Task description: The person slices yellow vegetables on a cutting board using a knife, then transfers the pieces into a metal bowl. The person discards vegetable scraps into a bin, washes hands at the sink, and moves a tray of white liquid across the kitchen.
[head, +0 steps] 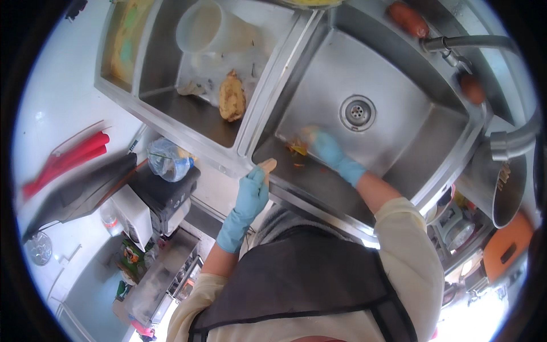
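Note:
My left hand (pixel 253 190), in a light blue rubber glove, is closed around a small tan object (pixel 268 165) at the sink's front edge; its kind is unclear. My right hand (pixel 327 147), gloved alike, reaches down into the right basin (pixel 384 72) of the steel sink and is blurred by motion. Something tan shows at its fingertips, but whether it holds anything I cannot tell. Beside those fingers, yellow and orange food scraps (pixel 299 149) lie at the basin's near left corner. The drain strainer (pixel 357 112) sits farther in, apart from both hands.
In the left basin (pixel 183 109) are a translucent plastic container (pixel 198 28) on its side and a lumpy tan item (pixel 232 98). A faucet pipe (pixel 474 41) rises at the right rim. A clear plastic bag (pixel 167 160) rests on a black bin (pixel 164 192) at left.

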Demonstrator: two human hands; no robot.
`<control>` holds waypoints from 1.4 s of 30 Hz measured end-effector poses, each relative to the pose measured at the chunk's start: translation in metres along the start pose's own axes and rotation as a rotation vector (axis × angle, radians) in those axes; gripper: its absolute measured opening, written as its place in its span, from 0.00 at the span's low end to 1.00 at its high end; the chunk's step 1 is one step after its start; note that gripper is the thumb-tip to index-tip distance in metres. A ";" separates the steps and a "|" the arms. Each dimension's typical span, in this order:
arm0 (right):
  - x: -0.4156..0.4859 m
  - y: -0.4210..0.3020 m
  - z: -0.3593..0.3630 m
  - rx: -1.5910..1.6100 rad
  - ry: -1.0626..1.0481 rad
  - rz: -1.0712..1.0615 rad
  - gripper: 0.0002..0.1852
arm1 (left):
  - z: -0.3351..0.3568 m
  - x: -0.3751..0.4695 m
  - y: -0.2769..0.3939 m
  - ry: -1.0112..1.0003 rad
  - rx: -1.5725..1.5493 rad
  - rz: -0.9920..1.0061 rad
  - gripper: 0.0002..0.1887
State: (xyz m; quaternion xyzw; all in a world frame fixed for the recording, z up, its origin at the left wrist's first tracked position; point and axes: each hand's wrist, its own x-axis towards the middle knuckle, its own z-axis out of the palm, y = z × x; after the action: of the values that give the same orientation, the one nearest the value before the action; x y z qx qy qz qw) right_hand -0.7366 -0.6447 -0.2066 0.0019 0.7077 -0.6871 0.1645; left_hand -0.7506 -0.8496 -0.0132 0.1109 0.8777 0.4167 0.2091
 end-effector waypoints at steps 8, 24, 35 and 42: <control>-0.140 0.046 -0.096 -1.235 -0.863 0.650 0.13 | 0.019 0.062 -0.011 -0.196 0.365 0.193 0.12; 0.003 0.024 0.077 -0.680 -0.408 0.675 0.17 | -0.005 0.028 0.005 0.016 0.036 0.053 0.16; 0.002 0.003 0.041 -0.740 -0.114 -0.157 0.37 | -0.032 0.005 -0.013 0.262 0.080 -0.005 0.19; 0.044 0.021 0.046 -0.897 -0.234 -0.388 0.29 | -0.015 -0.008 -0.014 0.322 0.072 -0.015 0.18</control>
State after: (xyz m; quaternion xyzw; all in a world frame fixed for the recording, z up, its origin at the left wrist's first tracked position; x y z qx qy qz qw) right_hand -0.7628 -0.6984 -0.2372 -0.2776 0.8975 -0.3288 0.0964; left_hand -0.7508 -0.8717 -0.0129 0.0433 0.9150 0.3958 0.0647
